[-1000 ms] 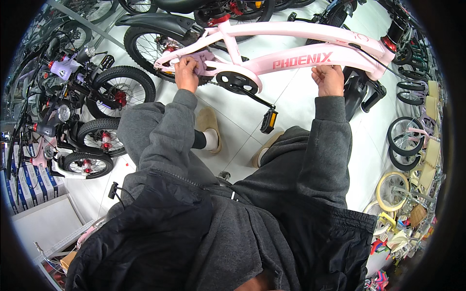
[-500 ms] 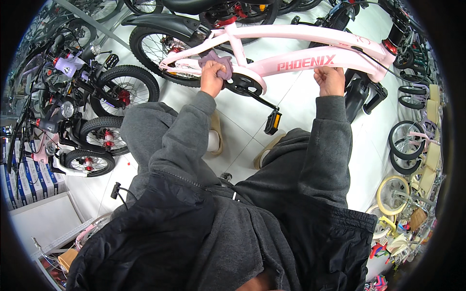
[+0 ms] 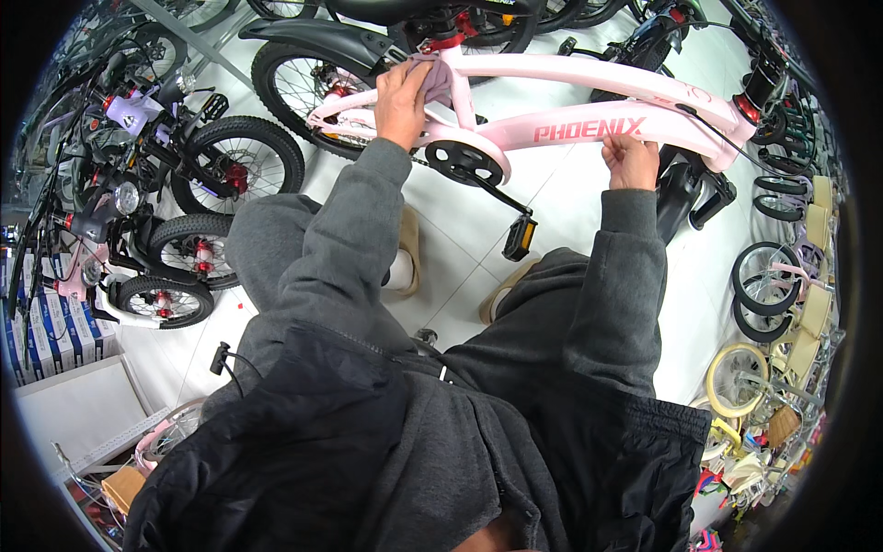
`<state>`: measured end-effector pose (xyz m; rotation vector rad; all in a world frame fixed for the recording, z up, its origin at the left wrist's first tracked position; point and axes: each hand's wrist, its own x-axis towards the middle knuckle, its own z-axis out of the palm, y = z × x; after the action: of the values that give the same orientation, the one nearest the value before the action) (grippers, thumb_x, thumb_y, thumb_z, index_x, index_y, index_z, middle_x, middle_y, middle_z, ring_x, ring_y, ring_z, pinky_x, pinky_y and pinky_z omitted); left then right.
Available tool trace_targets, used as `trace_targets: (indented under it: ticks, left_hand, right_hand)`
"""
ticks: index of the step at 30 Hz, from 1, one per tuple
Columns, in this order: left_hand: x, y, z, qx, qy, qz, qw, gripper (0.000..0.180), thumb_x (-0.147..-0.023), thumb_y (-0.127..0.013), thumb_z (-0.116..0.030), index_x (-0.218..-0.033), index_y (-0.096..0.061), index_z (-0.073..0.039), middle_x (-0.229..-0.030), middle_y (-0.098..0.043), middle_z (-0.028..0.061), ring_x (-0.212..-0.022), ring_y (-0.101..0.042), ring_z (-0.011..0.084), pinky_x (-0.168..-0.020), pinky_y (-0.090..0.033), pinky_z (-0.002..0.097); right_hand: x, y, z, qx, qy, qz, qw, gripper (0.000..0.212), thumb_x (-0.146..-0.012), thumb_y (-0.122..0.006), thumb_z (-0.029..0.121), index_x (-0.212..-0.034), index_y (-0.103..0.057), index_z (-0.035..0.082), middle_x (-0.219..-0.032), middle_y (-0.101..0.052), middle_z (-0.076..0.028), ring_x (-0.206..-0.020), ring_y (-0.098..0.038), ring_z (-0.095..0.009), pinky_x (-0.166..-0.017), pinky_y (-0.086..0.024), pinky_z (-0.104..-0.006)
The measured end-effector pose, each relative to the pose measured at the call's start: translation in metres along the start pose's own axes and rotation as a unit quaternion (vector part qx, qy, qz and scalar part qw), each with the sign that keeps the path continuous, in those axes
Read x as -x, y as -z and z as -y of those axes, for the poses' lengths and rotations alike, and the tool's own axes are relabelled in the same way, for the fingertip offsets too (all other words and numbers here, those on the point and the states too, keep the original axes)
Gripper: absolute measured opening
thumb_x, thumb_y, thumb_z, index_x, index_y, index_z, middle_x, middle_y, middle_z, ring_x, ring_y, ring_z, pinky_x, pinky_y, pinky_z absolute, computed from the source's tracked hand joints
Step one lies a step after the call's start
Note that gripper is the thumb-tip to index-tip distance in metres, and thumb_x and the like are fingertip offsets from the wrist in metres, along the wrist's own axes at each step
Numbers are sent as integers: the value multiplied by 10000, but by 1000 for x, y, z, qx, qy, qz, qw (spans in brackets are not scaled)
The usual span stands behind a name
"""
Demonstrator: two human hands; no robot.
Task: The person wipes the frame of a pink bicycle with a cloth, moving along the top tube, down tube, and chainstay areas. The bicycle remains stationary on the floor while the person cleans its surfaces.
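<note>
A pink bicycle frame [image 3: 524,130] with a black chainring [image 3: 464,162] stretches across in front of me. My left hand [image 3: 401,103] is closed on a crumpled purple cloth [image 3: 438,81], which lies against the upper rear of the frame, just under the red seat clamp [image 3: 448,42]. At the lower edge of the thick lower tube, towards the front fork, my right hand [image 3: 631,164] has its fingers curled against the pink metal. Part of its grip is hidden. A black pedal with an orange reflector [image 3: 520,237] hangs between my feet.
Small bicycles with black tyres [image 3: 237,173] crowd the left side, above blue and white boxes [image 3: 60,327]. More wheels [image 3: 768,279] and a cream-coloured wheel [image 3: 738,380] line the right. White floor tiles [image 3: 451,248] lie under the pink bicycle.
My left hand has moved the cloth upward, from beside the chainring to the area near the seat clamp. The right hand stays at the same part of the lower tube.
</note>
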<state>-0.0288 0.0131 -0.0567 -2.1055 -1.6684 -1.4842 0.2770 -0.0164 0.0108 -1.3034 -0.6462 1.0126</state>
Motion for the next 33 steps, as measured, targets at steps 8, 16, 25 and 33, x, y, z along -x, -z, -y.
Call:
trace_targets:
  ticks: [8, 16, 25, 33]
  left_hand:
    - [40, 19, 66, -64, 48, -23, 997, 407, -685, -551, 59, -1050, -600, -113, -1092, -554, 74, -970, -489, 321, -826, -435, 379]
    - [39, 37, 171, -161, 234, 55, 957, 395, -691, -522, 5, -1052, -625, -117, -1020, -574, 111, -911, -527, 354, -812, -438, 421]
    - [60, 42, 188, -198, 371, 27, 907, 270, -757, -539, -106, -1006, -628, -54, -923, -628, 193, -903, -586, 363, -795, -459, 404]
    - [117, -4, 172, -143, 367, 58, 917, 371, -726, -646, -122, -1062, -557, 9, -989, -606, 220, -933, -575, 374, -821, -451, 405]
  right_hand:
    - [0, 5, 2, 9, -14, 17, 1000, 389, -751, -473, -45, -1130, -405, 12, -781, -575, -94, -583, -569, -132, -513, -484, -215]
    - [0, 6, 3, 8, -12, 21, 1000, 385, -734, -495, -56, -1105, -422, 17, -767, -571, -72, -568, -560, -125, -501, -480, -211]
    - [0, 2, -1, 14, 4, 5, 1000, 363, -737, -491, -61, -1084, -425, 20, -778, -564, -72, -562, -555, -121, -504, -474, -210]
    - [-1, 3, -1, 15, 7, 11, 1000, 369, -735, -496, -54, -1089, -415, 11, -797, -559, -81, -566, -556, -123, -509, -475, -214]
